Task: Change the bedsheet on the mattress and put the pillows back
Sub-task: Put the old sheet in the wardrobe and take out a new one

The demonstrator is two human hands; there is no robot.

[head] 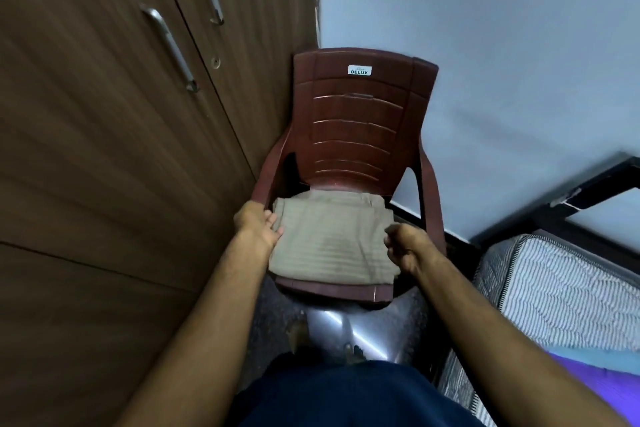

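A folded beige bedsheet (332, 239) lies on the seat of a maroon plastic chair (360, 114). My left hand (258, 224) touches the sheet's left edge with its fingers against the fabric. My right hand (405, 246) sits at the sheet's right edge with its fingers curled; whether they hold the cloth is unclear. The mattress (554, 288), with striped ticking, shows at the right, and a purple and blue cloth (602, 378) lies on its near part. No pillows are in view.
A brown wooden wardrobe (104, 149) with metal handles stands close on the left. The chair backs into the corner against a pale wall (519, 62). A black bed frame (588, 191) runs along the wall on the right. Narrow floor lies between wardrobe and bed.
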